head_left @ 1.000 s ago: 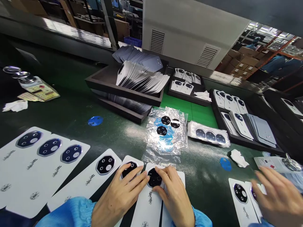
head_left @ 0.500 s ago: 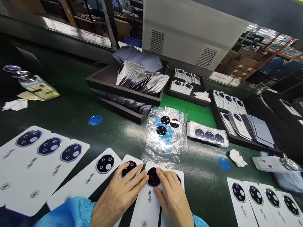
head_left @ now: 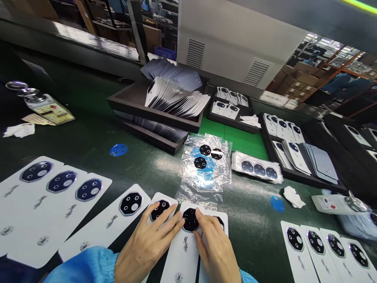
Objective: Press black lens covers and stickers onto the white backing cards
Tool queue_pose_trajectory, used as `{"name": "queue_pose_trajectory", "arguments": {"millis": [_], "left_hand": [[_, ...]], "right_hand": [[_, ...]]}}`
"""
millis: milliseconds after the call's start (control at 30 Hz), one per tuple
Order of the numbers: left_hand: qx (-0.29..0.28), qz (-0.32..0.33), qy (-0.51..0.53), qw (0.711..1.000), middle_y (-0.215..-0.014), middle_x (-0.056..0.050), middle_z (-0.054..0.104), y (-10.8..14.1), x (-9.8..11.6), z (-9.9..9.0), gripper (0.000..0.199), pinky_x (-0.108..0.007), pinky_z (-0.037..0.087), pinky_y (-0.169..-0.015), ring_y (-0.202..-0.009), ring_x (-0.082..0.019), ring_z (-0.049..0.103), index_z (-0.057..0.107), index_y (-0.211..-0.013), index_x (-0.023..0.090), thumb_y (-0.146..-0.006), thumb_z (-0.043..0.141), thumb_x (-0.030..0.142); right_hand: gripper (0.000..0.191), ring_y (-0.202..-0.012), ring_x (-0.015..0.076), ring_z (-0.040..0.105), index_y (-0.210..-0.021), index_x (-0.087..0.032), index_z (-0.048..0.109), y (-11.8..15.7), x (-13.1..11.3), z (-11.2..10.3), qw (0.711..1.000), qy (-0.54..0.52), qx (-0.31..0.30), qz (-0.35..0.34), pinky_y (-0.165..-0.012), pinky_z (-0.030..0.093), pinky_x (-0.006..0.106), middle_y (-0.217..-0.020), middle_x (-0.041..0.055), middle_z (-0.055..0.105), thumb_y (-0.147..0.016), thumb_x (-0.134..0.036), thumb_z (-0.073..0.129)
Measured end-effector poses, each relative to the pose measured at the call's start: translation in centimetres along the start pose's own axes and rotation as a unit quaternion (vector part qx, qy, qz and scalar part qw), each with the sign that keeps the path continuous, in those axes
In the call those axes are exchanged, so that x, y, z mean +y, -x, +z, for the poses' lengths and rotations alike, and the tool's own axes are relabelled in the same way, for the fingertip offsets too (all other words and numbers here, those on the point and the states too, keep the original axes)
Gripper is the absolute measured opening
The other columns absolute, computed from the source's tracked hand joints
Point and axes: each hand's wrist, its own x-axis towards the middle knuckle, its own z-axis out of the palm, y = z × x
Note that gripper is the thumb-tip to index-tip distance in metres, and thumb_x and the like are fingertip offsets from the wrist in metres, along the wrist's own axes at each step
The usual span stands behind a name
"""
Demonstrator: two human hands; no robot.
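Observation:
A black camera lens cover [head_left: 190,219] lies at the top of a white phone back panel [head_left: 180,257] in front of me. My left hand [head_left: 149,243] lies with fingers stretched over a neighbouring panel, its fingertips at the lens cover's left edge. My right hand [head_left: 216,245] has forefinger and thumb bent round the right edge of the same lens cover. Under the right hand is another white panel [head_left: 222,218], mostly hidden. Beneath the left fingers shows a black camera area [head_left: 160,208]. To the left lies a slanted white panel [head_left: 110,220].
More white panels [head_left: 50,212] lie left and others [head_left: 300,251] right. Clear plastic bags [head_left: 203,192] hold lens covers, beside a bagged stack [head_left: 257,177]. Dark trays [head_left: 147,114] of panels stand behind. A pump bottle [head_left: 326,203], blue film [head_left: 118,149] and crumpled tissue [head_left: 293,197] also lie about.
Both hands keep nearly the same place on the lens cover. My right fingertips have shifted very slightly along its edge. The view has turned a little to the right.

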Motion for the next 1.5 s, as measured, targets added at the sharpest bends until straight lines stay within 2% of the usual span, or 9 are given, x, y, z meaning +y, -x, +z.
{"name": "queue_pose_trajectory", "arguments": {"millis": [100, 233, 400, 567, 700, 967, 1067, 1300, 1500], "left_hand": [[0.002, 0.011, -0.008, 1.0, -0.117, 0.0, 0.068, 0.2, -0.1, 0.2, 0.032, -0.044, 0.012, -0.115, -0.119, -0.021, 0.052, 0.063, -0.114, 0.015, -0.1, 0.034, 0.018], [0.004, 0.017, -0.013, 1.0, -0.118, -0.002, 0.067, 0.3, 0.0, 0.3, 0.032, -0.046, 0.011, -0.116, -0.12, -0.022, 0.051, 0.063, -0.114, 0.014, -0.1, 0.034, 0.017], [-0.011, 0.012, -0.014, 1.0, -0.117, -0.003, 0.067, 0.1, 0.2, -0.1, 0.034, -0.047, 0.013, -0.114, -0.12, -0.023, 0.051, 0.062, -0.115, 0.013, -0.099, 0.032, 0.014], [-0.001, 0.041, 0.003, 0.999, -0.112, -0.008, 0.068, -0.9, 0.3, -0.9, 0.039, -0.043, 0.022, -0.11, -0.119, -0.023, 0.052, 0.066, -0.108, 0.011, -0.098, 0.028, 0.008], [-0.017, 0.108, 0.008, 0.994, -0.108, -0.003, 0.069, -1.8, 0.6, -1.2, 0.036, -0.043, 0.011, -0.115, -0.116, -0.02, 0.052, 0.065, -0.11, 0.016, -0.098, 0.031, 0.014], [-0.049, 0.103, -0.013, 0.993, -0.096, -0.002, 0.067, -2.2, 1.0, -0.6, 0.033, -0.044, 0.004, -0.116, -0.103, -0.018, 0.052, 0.062, -0.114, 0.015, -0.094, 0.036, 0.01], [-0.052, 0.108, -0.029, 0.992, -0.093, -0.003, 0.065, -2.5, 1.1, -0.8, 0.034, -0.045, 0.003, -0.115, -0.101, -0.018, 0.05, 0.062, -0.114, 0.015, -0.093, 0.036, 0.011], [-0.074, 0.081, -0.086, 0.99, -0.087, -0.004, 0.06, -3.2, 2.1, -0.1, 0.037, -0.049, 0.01, -0.111, -0.097, -0.02, 0.048, 0.059, -0.119, 0.017, -0.089, 0.039, 0.01], [-0.108, 0.004, -0.134, 0.985, -0.094, -0.007, 0.061, -3.8, 2.4, 1.9, 0.048, -0.049, 0.022, -0.104, -0.094, -0.023, 0.049, 0.054, -0.128, 0.011, -0.094, 0.047, 0.043]], "right_hand": [[0.044, -0.106, 0.0212, 0.062, -0.138, -0.017, 0.04, 0.3, 0.2, 0.1, 1.0, 0.013, 0.015, -0.003, -0.081, 0.058, 0.03, -0.118, 0.0118, 0.064, -0.095, -0.01, 0.036], [0.04, -0.081, 0.0192, 0.061, -0.124, -0.018, 0.054, 1.3, 0.1, 0.2, 0.997, 0.032, 0.066, 0.028, -0.063, 0.054, 0.029, -0.095, 0.0106, 0.061, -0.093, -0.006, 0.031], [0.039, -0.075, 0.0203, 0.055, -0.118, -0.018, 0.059, 2.7, -0.2, 0.4, 0.993, 0.111, 0.023, 0.022, -0.059, 0.048, 0.031, -0.087, 0.0096, 0.058, -0.092, -0.006, 0.034], [0.036, -0.08, 0.0206, 0.057, -0.122, -0.015, 0.057, 3.2, 0.3, 0.9, 0.987, 0.156, 0.012, -0.031, -0.065, 0.046, 0.033, -0.086, 0.0098, 0.061, -0.096, -0.011, 0.032], [0.039, -0.079, 0.0195, 0.058, -0.112, -0.017, 0.063, 3.4, 0.6, 0.6, 0.99, 0.13, 0.05, -0.016, -0.062, 0.043, 0.032, -0.085, 0.0094, 0.062, -0.098, -0.011, 0.027], [0.035, -0.085, 0.0194, 0.062, -0.106, -0.013, 0.065, 5.1, 0.0, 0.1, 0.992, 0.11, 0.018, -0.052, -0.069, 0.046, 0.032, -0.102, 0.0068, 0.072, -0.1, -0.012, 0.03], [0.037, -0.08, 0.0189, 0.063, -0.104, -0.015, 0.066, 5.2, 0.1, 1.0, 0.992, 0.109, 0.051, -0.046, -0.067, 0.046, 0.032, -0.098, 0.0057, 0.073, -0.101, -0.013, 0.029], [0.034, -0.065, 0.0172, 0.061, -0.093, -0.019, 0.067, 4.8, 0.3, 3.8, 0.973, 0.076, 0.216, -0.027, -0.058, 0.039, 0.032, -0.081, 0.0017, 0.074, -0.101, -0.015, 0.034], [0.032, -0.063, 0.0162, 0.059, -0.086, -0.022, 0.067, 4.8, 0.5, 4.8, 0.964, 0.062, 0.259, -0.008, -0.056, 0.037, 0.031, -0.074, -0.0012, 0.073, -0.1, -0.019, 0.039]]}}
